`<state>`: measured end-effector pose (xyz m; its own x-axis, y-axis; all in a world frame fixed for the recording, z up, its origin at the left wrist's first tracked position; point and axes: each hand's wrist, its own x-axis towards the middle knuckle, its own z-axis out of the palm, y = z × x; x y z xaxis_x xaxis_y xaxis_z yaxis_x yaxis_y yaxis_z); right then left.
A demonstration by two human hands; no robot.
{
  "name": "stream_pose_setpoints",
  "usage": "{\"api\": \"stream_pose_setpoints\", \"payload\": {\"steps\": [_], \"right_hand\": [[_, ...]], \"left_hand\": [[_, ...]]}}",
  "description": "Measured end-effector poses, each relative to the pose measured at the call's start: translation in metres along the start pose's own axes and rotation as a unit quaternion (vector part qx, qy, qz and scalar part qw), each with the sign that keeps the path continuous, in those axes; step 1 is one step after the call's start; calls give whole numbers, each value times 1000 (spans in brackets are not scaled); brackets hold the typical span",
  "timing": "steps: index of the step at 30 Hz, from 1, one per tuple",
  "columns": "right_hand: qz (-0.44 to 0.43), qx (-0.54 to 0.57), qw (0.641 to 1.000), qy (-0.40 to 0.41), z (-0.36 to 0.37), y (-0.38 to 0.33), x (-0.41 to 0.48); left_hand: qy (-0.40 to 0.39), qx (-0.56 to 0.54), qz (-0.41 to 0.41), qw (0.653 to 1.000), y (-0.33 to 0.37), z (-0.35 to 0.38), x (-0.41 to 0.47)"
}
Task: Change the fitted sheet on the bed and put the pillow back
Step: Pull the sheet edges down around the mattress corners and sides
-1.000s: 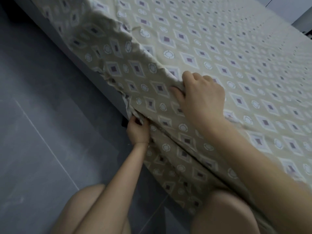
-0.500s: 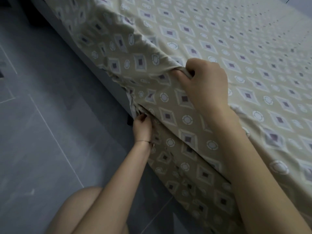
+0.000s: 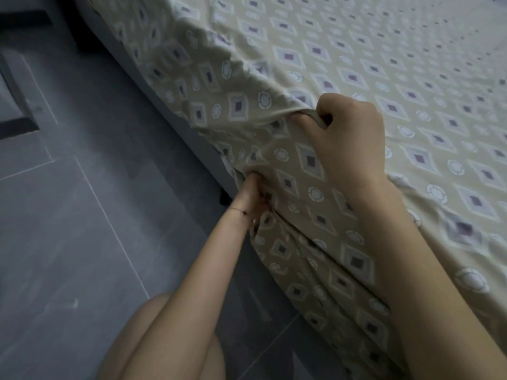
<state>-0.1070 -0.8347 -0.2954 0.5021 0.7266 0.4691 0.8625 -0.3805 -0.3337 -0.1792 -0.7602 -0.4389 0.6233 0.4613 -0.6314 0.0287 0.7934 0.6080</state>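
Head view: the fitted sheet [image 3: 384, 78], beige with a print of purple-centred diamonds and white rings, lies spread over the top of the bed [image 3: 175, 119] and hangs down its near side in loose folds. The bed's grey base shows as a strip below the sheet's hem, running off toward the upper left.

The right hand [image 3: 348, 138] sits at the mattress's top edge, knuckles up. Its fingers [image 3: 326, 116] are curled tight, and between them and the thumb a ridge of sheet is pinched and lifted off the surface, with creases fanning out to the left of the grip.

The left hand [image 3: 255, 193] is lower down against the side of the bed, at the sheet's gathered hem. Its fingers are bunched together and curled into the cloth, partly buried in the folds, so only some of them show. A thin thread [image 3: 238, 211] circles that wrist.

A short dark bed leg [image 3: 223, 196] stands just left of the left hand. Grey tiles with pale grout lines make up the floor [image 3: 68, 242], and a bare knee [image 3: 153, 338] shows at the bottom under the left forearm.
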Motion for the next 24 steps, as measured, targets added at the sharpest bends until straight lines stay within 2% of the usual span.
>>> {"api": "stream_pose_setpoints", "payload": {"steps": [2,3,4,6,7,10,12,17,24], "right_hand": [[1,2,1000,-1,2,0,-1],[3,2,1000,-3,3,0,-1],[4,1,1000,-5,3,0,-1],[6,-1,1000,-6,3,1,0],[7,-3,1000,-7,2,1,0],[8,-11,1000,-12,2,0,1],[8,-11,1000,-12,1,-1,2],[16,-2,1000,-8,1,-2,2],[14,4,1000,6,0,-5,3]], "left_hand": [[8,152,-3,988,10,-12,0],[36,202,25,978,13,-19,2],[86,257,79,959,15,-27,4],[208,349,183,895,16,-41,13],[234,364,205,878,16,-46,17],[157,211,169,950,17,-47,23],[134,134,140,972,17,-41,20],[85,5,80,993,20,-30,8],[35,-135,74,987,9,-28,2]]}}
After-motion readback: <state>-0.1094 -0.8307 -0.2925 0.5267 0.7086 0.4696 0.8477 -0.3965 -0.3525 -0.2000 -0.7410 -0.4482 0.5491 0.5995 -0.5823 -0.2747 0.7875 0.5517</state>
